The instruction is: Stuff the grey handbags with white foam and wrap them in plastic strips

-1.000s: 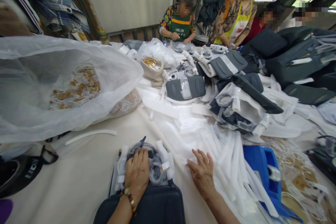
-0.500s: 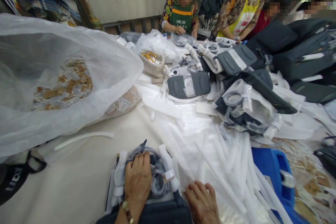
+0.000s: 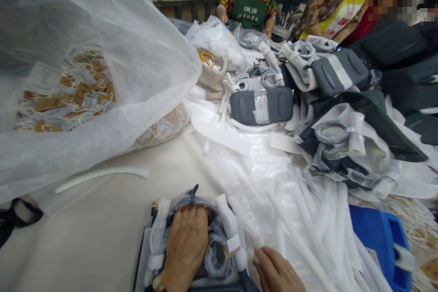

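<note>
A dark navy bag [image 3: 201, 289] lies in front of me, its grey back carrying plastic-wrapped coiled straps [image 3: 219, 255] and white foam-wrapped handles [image 3: 226, 212]. My left hand [image 3: 187, 244] reaches in between the handles, palm down; its fingertips are hidden under the wrapped strap at the top. A small tan and white tag [image 3: 232, 246] sits on the right handle. To the right of the bag, my right hand [image 3: 278, 269] rests with fingers stretched out on clear plastic sheets [image 3: 246, 214], holding nothing visible.
A large translucent sack [image 3: 164, 82] of tan tags [image 3: 51, 102] stands at left. White foam tubes [image 3: 308, 232] and a blue plastic container [image 3: 376, 237] lie at right. Farther off are wrapped grey bags [image 3: 262, 107], a cloth pouch [image 3: 212, 75] and two aproned people [image 3: 253, 4].
The view has shifted, so the far bags and people appear farther right and higher. My left hand has pushed deeper under the strap, hiding its fingertips. My right hand has slid slightly right.
</note>
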`<state>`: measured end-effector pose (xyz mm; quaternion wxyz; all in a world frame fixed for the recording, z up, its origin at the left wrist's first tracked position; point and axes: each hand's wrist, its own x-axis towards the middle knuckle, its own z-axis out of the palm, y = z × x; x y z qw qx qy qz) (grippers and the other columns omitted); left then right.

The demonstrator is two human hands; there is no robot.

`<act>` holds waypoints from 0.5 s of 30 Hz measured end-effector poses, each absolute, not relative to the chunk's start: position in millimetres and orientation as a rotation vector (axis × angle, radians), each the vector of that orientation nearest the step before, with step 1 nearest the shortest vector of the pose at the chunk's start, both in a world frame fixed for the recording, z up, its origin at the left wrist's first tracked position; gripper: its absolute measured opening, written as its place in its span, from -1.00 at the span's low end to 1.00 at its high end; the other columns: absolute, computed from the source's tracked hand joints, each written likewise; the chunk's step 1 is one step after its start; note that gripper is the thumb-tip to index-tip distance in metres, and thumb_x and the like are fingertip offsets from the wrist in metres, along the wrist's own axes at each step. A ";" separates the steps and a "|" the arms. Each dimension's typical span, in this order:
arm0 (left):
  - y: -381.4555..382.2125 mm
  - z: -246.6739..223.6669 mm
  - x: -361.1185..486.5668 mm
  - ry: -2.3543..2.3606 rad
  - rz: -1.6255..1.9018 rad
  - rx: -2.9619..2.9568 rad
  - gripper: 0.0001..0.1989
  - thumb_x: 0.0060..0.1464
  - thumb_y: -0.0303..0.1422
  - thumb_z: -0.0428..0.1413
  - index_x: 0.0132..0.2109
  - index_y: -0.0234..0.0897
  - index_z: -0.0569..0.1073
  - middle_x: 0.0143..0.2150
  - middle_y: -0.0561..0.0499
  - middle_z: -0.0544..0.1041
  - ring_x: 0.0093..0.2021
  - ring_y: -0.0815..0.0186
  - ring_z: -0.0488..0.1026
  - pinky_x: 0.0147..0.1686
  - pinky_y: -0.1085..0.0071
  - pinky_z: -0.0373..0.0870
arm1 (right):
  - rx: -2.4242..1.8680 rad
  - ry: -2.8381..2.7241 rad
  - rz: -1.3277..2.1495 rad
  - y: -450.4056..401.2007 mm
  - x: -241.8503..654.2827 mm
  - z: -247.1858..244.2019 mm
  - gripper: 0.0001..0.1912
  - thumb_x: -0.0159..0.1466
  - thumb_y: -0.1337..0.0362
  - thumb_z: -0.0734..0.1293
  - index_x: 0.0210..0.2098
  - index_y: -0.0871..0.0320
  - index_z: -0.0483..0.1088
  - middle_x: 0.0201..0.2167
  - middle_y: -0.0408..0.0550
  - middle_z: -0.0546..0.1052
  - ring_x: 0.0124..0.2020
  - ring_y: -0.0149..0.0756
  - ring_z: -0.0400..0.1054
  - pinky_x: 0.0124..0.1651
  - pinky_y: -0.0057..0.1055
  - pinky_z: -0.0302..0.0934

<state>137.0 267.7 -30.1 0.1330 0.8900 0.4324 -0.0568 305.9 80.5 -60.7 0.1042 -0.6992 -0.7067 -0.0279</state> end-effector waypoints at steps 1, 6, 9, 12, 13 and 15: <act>269.4 -29.2 137.1 1.221 -0.183 2.589 -0.74 0.13 -0.57 -0.11 -0.19 -0.32 0.46 -0.22 -0.12 0.50 -0.14 0.09 0.40 -0.08 0.12 0.25 | -2.064 -2.051 -0.071 84.1 308.8 -60.5 -0.73 0.34 0.34 0.12 -0.07 0.21 0.36 -0.23 0.04 0.53 -0.24 -0.32 0.44 -0.21 -0.51 0.32; 275.9 -26.5 135.2 1.058 -0.228 2.655 -0.71 0.13 -0.53 -0.12 -0.30 -0.27 0.50 -0.27 -0.11 0.52 -0.17 0.05 0.43 -0.13 0.05 0.25 | -2.095 -1.914 0.001 100.9 313.6 -65.1 -0.67 0.32 0.39 0.09 0.03 0.21 0.31 -0.14 0.10 0.50 -0.16 -0.28 0.43 -0.16 -0.47 0.37; 278.4 -27.4 131.7 1.055 -0.179 2.643 -0.69 0.11 -0.50 -0.11 -0.42 -0.25 0.49 -0.39 -0.07 0.52 -0.26 0.10 0.45 -0.21 0.13 0.27 | -2.114 -1.921 -0.039 105.8 314.1 -66.6 -0.66 0.30 0.40 0.12 0.02 0.17 0.34 -0.14 0.08 0.51 -0.15 -0.25 0.42 -0.16 -0.41 0.36; 279.7 -30.1 126.3 1.083 -0.059 2.606 -0.67 0.07 -0.50 -0.12 -0.53 -0.23 0.45 -0.51 -0.03 0.50 -0.40 0.17 0.45 -0.34 0.23 0.25 | -2.111 -2.030 -0.194 110.9 314.5 -65.1 -0.65 0.30 0.37 0.14 0.03 0.13 0.36 -0.05 0.02 0.50 -0.08 -0.21 0.37 -0.08 -0.32 0.28; 279.9 -31.6 123.6 1.098 -0.003 2.578 -0.66 0.06 -0.49 -0.12 -0.56 -0.22 0.43 -0.55 -0.02 0.49 -0.45 0.19 0.44 -0.38 0.26 0.22 | -2.095 -2.079 -0.249 113.3 314.0 -64.3 -0.65 0.29 0.36 0.14 0.03 0.12 0.36 -0.01 0.00 0.49 -0.03 -0.19 0.34 -0.01 -0.28 0.22; 280.0 -35.3 116.6 1.148 0.136 2.483 -0.64 0.07 -0.45 -0.13 -0.61 -0.20 0.40 -0.62 0.00 0.46 -0.52 0.21 0.41 -0.45 0.28 0.18 | -2.047 -2.161 -0.318 118.6 311.7 -63.1 -0.65 0.28 0.38 0.15 0.01 0.11 0.39 0.02 -0.05 0.48 0.07 -0.14 0.26 0.18 -0.15 0.01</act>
